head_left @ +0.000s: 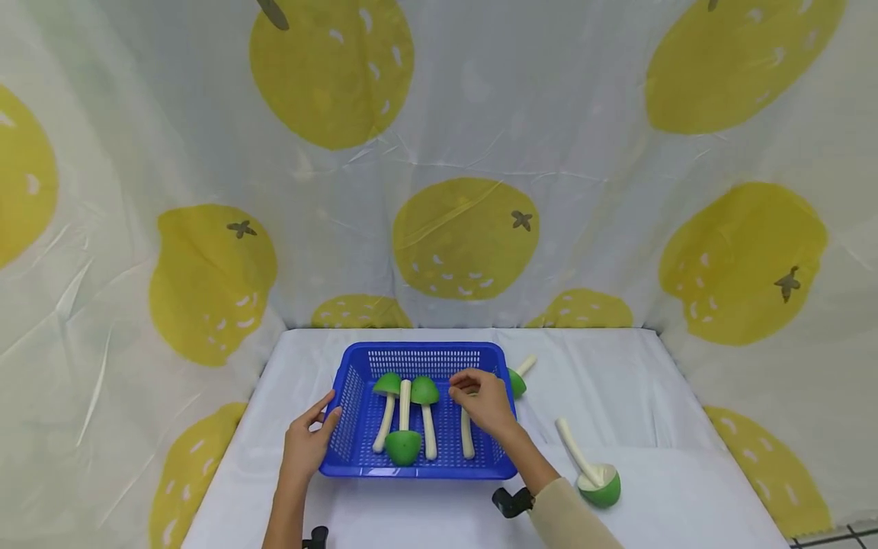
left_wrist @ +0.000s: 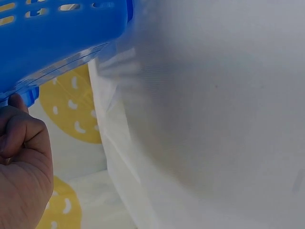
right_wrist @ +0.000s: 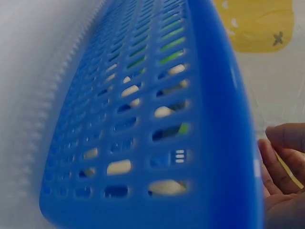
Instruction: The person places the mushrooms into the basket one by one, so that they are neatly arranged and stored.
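Left hand [head_left: 303, 450] at basket edge [head_left: 327, 457]

Blue, green and cream on white, amid lemon yellow.
Plain blue all over the basket [head_left: 418, 473], pierced in a regular grid of slots. Bright unpatterned green on the caps [head_left: 402, 448] of the mushrooms [head_left: 424, 392]; creamy white on the stems [head_left: 405, 404]. Plain white across the tablecloth [head_left: 411, 512]. Off-white on the backdrop [head_left: 590, 206], printed with big yellow lemons [head_left: 466, 236], flecked white and marked greyish-brown. Beige on the right sleeve [head_left: 569, 518]; black on the wrist devices [head_left: 511, 503].
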{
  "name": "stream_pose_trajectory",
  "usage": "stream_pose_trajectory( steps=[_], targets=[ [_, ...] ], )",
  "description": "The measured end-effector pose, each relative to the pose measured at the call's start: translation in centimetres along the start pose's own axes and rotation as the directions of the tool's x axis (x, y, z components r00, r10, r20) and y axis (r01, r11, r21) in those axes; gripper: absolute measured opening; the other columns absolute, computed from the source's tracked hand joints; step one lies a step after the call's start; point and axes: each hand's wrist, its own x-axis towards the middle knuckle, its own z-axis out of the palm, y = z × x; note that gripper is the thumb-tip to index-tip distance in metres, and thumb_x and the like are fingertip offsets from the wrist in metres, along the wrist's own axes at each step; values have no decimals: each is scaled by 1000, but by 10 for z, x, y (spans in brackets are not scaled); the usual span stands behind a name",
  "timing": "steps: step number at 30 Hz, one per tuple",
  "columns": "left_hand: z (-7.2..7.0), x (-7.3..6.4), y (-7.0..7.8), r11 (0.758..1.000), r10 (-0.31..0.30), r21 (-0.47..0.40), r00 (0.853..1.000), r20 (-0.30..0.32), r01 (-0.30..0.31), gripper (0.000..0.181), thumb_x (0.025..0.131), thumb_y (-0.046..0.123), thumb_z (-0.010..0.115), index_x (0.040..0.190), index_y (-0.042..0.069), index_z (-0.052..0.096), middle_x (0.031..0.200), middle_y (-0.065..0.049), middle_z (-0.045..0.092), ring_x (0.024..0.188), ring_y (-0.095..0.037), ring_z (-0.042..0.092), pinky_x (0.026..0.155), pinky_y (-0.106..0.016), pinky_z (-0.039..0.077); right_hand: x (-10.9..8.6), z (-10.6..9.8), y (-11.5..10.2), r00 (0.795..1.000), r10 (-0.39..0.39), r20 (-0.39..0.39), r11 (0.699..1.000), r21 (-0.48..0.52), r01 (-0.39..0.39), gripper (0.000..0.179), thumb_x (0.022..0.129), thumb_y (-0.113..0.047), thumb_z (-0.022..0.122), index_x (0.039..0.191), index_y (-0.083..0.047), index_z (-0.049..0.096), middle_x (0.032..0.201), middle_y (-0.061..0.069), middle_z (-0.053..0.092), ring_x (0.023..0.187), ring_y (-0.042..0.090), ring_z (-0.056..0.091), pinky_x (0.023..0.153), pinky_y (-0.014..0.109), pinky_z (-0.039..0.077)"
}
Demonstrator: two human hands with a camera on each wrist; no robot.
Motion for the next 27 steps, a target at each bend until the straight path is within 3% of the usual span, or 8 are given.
stream_pose_trajectory(
  steps=[7,11,15,19,27],
  targets=[
    [0,-1,5,1000,-19,0,999,26,19,51,91,50,61,139,32,54,99,-9,54,68,-18,63,59,-24,51,-2,-24,2,999,-29,-45,1000,-13,28,12,85,-10,74,95,-17,73,89,-3,71,82,12,67,72,24,54],
    [0,-2,6,1000,-22,2,999,26,22,51,92,49,60,140,32,53,99,-10,53,66,-19,63,58,-25,50,-5,-40,6,996,-35,-82,999,-43,31,12,85,-13,75,94,-20,73,88,-4,71,81,11,69,71,23,55],
    [0,-1,4,1000,-12,19,1000,14,11,52,92,51,59,139,32,53,99,-10,53,68,-18,62,59,-24,51,-9,-54,10,996,-35,-83,997,-69,29,12,85,-15,76,95,-20,72,90,-4,72,83,11,69,73,23,54],
    [0,-1,2,1000,-5,25,1000,8,5,52,91,52,59,139,32,54,98,-8,52,65,-17,60,58,-24,49,-11,-67,11,997,-39,-73,997,-65,34,17,84,-17,76,100,-12,71,92,-1,72,85,13,69,74,23,55],
    [2,0,-1,1000,-9,-21,1000,14,10,50,92,49,61,139,32,54,97,-9,53,66,-19,64,57,-26,51,-17,-91,13,997,-23,-70,997,-76,18,31,83,-22,78,109,-8,69,97,3,71,89,17,69,75,20,55]
  ],
)
